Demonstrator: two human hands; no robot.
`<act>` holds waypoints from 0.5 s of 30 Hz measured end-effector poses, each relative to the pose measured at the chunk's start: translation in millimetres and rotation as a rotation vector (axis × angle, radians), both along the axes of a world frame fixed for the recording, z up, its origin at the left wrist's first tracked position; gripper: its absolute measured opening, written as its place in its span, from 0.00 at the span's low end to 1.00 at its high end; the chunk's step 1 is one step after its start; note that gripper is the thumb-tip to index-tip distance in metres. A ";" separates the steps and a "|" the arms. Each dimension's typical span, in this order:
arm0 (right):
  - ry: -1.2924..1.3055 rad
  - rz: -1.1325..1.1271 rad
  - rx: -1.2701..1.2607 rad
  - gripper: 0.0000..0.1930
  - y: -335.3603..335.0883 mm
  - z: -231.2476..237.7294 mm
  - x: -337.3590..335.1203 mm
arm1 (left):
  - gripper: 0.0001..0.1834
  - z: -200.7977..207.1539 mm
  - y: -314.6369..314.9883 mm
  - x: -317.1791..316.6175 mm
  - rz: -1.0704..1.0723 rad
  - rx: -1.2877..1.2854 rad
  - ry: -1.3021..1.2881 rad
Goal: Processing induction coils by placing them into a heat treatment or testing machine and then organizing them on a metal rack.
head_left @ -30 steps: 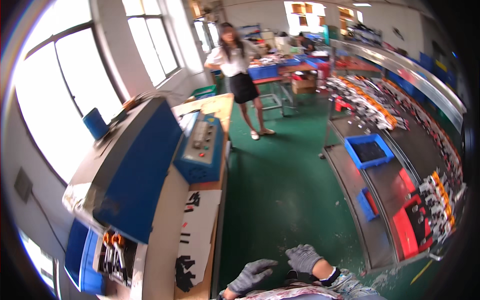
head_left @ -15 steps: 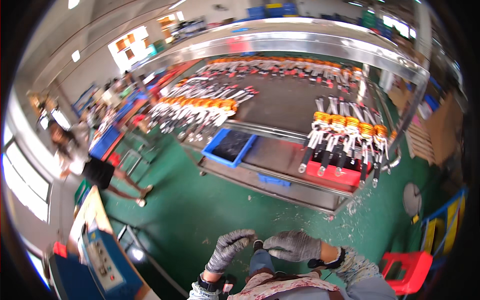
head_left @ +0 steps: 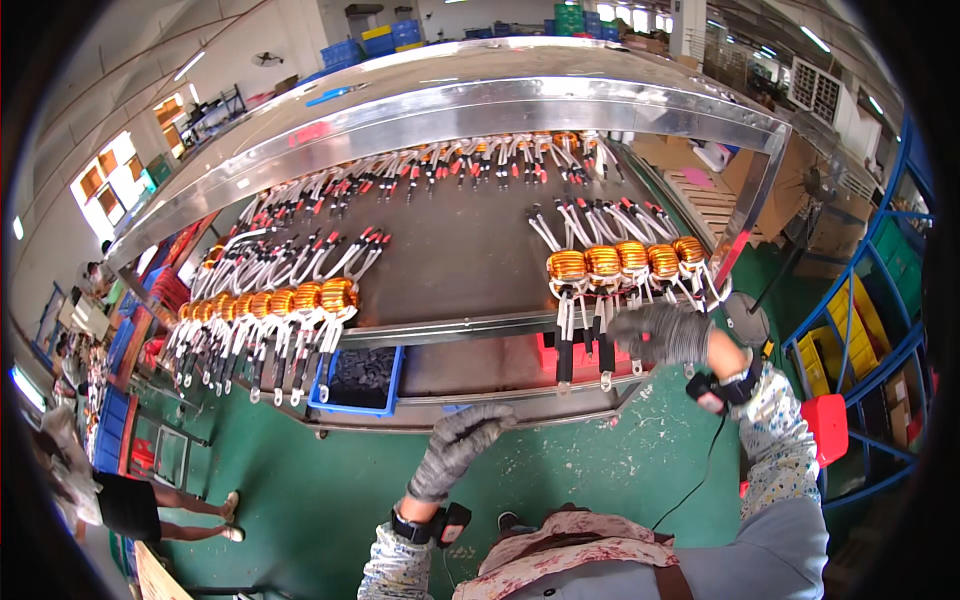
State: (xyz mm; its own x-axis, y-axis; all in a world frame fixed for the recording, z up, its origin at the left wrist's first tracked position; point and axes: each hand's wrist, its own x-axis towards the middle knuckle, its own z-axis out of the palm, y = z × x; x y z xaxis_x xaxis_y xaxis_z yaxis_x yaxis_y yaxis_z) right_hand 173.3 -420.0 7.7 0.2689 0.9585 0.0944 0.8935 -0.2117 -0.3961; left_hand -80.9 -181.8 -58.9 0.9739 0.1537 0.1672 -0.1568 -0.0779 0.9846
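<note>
My right hand (head_left: 662, 334), in a grey knit glove, reaches over the near right edge of the rack. Its fingers stretch left in front of the lower leads of a row of copper-wound ring coils (head_left: 631, 256), hiding some leads; it does not visibly grip any. The coils have white-sleeved leads with black and red ends, and black-sleeved lower leads (head_left: 565, 358) with metal lugs overhang the shelf edge. My left hand (head_left: 460, 450), gloved alike, hovers over the floor in front of the rack, fingers loosely bent and nothing seen in them.
More coils (head_left: 270, 302) line the shelf's left side and back. Below stand a blue bin (head_left: 394, 385) of dark pieces and a red bin (head_left: 547, 352). A metal frame (head_left: 450, 100) crosses above. A red stool (head_left: 826, 428) and blue racking (head_left: 880, 340) are right; a person (head_left: 130, 505) stands left.
The rack now lies closer and more central. My right hand has gone from near my body up to the right-hand coils; my left hand has risen slightly.
</note>
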 end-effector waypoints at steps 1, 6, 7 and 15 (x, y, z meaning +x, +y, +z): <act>-0.036 -0.087 0.002 0.14 1.6 7.2 12.2 | 0.13 -1.9 5.1 11.5 -0.014 -0.007 0.003; -0.288 -0.257 -0.111 0.19 11.6 -11.3 108.8 | 0.15 -6.8 23.2 82.0 -0.095 -0.004 0.015; -0.477 -0.243 -0.073 0.21 16.5 -17.9 120.6 | 0.15 -7.5 23.3 93.6 -0.077 -0.004 0.018; -0.225 -0.172 -0.559 0.53 78.4 -14.9 165.1 | 0.25 -32.9 32.5 212.0 0.004 -0.177 0.011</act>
